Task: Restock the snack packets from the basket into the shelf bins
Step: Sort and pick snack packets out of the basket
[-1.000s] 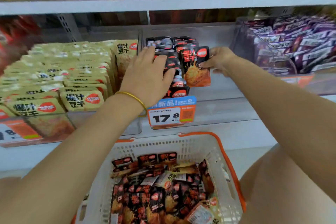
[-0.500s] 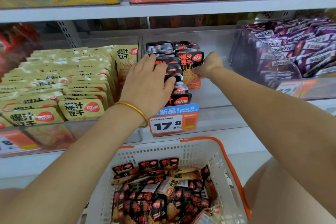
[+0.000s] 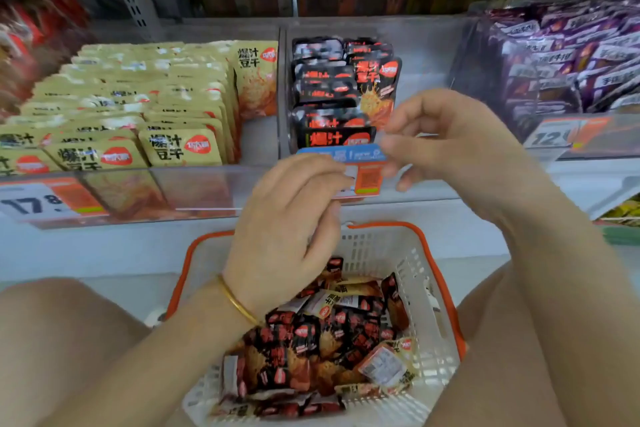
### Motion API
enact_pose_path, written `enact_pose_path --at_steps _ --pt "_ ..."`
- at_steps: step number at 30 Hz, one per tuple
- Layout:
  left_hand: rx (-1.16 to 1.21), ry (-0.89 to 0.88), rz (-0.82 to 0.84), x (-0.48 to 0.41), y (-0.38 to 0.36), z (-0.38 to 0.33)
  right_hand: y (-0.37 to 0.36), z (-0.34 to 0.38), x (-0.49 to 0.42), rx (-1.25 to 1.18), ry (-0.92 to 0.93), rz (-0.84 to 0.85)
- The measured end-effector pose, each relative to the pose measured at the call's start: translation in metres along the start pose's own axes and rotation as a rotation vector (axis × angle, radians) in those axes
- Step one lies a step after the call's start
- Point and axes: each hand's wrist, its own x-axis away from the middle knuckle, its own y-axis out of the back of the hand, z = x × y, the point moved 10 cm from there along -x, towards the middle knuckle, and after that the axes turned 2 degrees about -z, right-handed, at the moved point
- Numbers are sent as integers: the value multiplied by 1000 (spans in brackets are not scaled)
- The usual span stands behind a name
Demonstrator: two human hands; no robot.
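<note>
Far left: red packets [image 3: 31, 45] sit at the shelf's edge, too blurred to read.
Yellow bin: yellow packets [image 3: 138, 104] are packed row on row right up to the clear front, with a price tag [image 3: 34, 201] clipped below. This one looks full.
Left hand: your left hand [image 3: 287, 229] hangs over the basket's back rim, just in front of the middle bin. The fingers are loosely curled and I see nothing in them. There's a gold bangle [image 3: 239, 305] at the wrist.
Middle bin: black packets [image 3: 325, 94] are stacked along the left side, one standing upright [image 3: 377, 87] at the stack's right. The right part of the bin floor is bare.
Middle tag: the blue and orange price tag [image 3: 363, 173] peeks out between your two hands.
Basket: the white basket [image 3: 377, 246] with the orange rim sits low between your knees. It's heaped with loose packets [image 3: 322, 340], mostly black, with a few pale ones mixed in.
Right hand: your right hand [image 3: 460, 149] hovers by the middle bin's front, thumb and fingertips drawn near each other. They look empty, though the blur is heavy.
Right bin: purple packets [image 3: 571, 55] are piled high behind a clear wall.
Progress: I'd call it early to midway. The black stack is started, but there's plenty left in the basket and room in the bin.
Next: likely a dip into the basket for another handful.
</note>
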Motion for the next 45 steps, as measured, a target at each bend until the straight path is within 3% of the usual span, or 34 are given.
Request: enact_pose_path --at_steps 4,7,9,11,15,20,22,24,27,35,45 --pt "-32 -44 323 102 -54 22 -89 -84 46 82 -286 400" --pt "-129 280 738 174 -115 101 -136 -177 49 225 -477 539" --pt "-251 500 994 220 -137 151 -150 -230 49 294 -587 570" --pt "-342 586 1195 260 -146 177 -152 -272 54 325 -687 560" --pt "-374 627 1542 325 -158 187 -151 -315 70 456 -795 566" --pt "-236 598 1954 373 -172 163 -157 -328 68 451 -739 581" --pt "-234 576 2037 378 -168 154 -155 -330 67 463 -730 585" --pt "-254 577 1954 375 -173 162 -155 -329 66 459 -727 577" --pt "-267 616 1684 335 -174 173 -156 -325 65 413 -727 548" --pt "314 661 1125 192 -147 131 -164 -267 61 368 -457 727" --pt "506 515 597 48 -82 56 -62 -149 62 109 -374 612"
